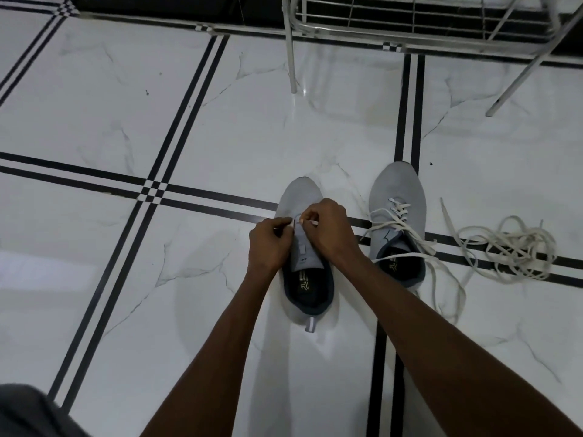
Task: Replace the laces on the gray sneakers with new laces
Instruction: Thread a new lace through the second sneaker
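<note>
Sneakers sit side by side on the tiled floor (94, 121): your left hand (268, 244) and right hand (328, 231) pinch a white lace (307, 221) at the near-bare left sneaker (304, 247), while the right sneaker (398, 222) stays loosely laced beside a loose lace pile (511, 250).

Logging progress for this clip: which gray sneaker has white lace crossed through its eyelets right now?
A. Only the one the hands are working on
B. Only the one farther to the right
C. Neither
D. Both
B: the gray knit sneaker on the right shows white lace crossed up its front, while the gray knit sneaker under both hands shows a bare tongue with only a bit of lace at the fingertips.
</note>
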Demonstrator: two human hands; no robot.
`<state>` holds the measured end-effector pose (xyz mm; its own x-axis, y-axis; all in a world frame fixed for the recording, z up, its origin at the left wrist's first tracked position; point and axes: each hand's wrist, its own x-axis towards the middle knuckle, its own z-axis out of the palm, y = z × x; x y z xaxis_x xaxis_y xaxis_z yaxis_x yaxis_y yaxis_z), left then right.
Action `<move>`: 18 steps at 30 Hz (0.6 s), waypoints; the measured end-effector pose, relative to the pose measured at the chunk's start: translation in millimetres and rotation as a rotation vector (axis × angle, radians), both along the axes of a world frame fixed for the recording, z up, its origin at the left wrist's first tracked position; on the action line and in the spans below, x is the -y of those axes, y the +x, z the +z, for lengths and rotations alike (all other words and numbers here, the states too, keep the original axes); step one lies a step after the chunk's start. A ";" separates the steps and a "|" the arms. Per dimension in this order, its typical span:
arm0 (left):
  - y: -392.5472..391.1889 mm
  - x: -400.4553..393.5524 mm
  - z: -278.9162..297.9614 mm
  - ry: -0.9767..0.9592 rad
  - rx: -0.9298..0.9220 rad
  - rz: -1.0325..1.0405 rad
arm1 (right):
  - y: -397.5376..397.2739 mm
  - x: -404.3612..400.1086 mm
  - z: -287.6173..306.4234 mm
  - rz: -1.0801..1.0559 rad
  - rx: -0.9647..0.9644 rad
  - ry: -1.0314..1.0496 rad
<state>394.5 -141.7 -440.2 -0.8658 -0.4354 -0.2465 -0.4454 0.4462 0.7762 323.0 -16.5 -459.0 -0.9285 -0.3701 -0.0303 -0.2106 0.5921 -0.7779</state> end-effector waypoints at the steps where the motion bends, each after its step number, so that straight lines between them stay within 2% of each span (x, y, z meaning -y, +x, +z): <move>1: -0.8 1.7 -0.2 0.028 0.003 0.006 | 0.1 1.1 -0.1 -0.019 0.003 -0.003; 9: 6.0 8.9 -4.4 0.231 -0.022 0.042 | 9.4 7.6 -5.3 -0.118 0.010 0.069; 18: 4.3 9.0 -9.0 0.216 -0.031 0.049 | 15.2 13.8 -13.1 -0.292 0.137 -0.099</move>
<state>398.8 -150.7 -449.3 -0.8536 -0.4172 -0.3119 -0.4367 0.2469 0.8651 338.2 -30.3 -472.2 -0.9855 -0.0968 -0.1392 0.0669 0.5326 -0.8437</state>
